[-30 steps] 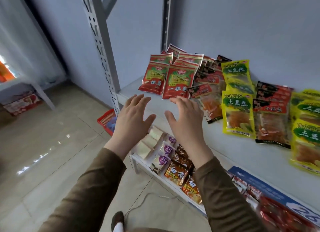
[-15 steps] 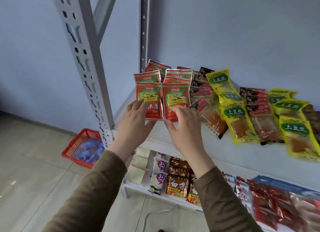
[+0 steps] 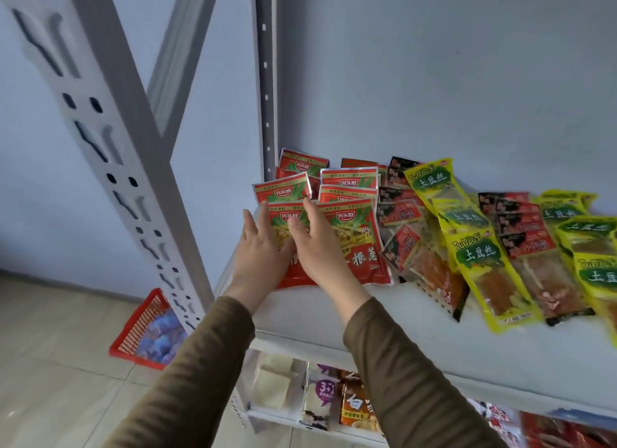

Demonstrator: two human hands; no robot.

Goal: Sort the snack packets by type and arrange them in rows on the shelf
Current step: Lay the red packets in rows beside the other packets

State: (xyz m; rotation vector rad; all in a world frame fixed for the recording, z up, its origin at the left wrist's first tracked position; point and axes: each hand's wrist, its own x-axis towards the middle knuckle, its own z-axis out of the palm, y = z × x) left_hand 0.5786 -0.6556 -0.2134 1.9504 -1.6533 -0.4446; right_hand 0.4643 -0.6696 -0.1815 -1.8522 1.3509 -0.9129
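Several red snack packets (image 3: 354, 237) lie in overlapping rows at the left end of the white shelf (image 3: 417, 340). My left hand (image 3: 258, 250) lies flat on the front left red packet (image 3: 290, 270), fingers straight. My right hand (image 3: 317, 247) rests with straight fingers across the seam between that packet and the one beside it. To the right run rows of dark packets with red labels (image 3: 400, 213), yellow packets (image 3: 474, 253), more dark packets (image 3: 524, 243) and more yellow ones (image 3: 587, 243).
A perforated grey upright (image 3: 110, 153) stands at the shelf's front left corner, another post (image 3: 265, 80) at the back. A red basket (image 3: 147, 334) sits on the tiled floor. The lower shelf holds more snack packs (image 3: 354, 404). The wall is close behind.
Both hands have reached forward from the shelf's front edge onto the front red packets. The view has come closer to the shelf and tilted up.
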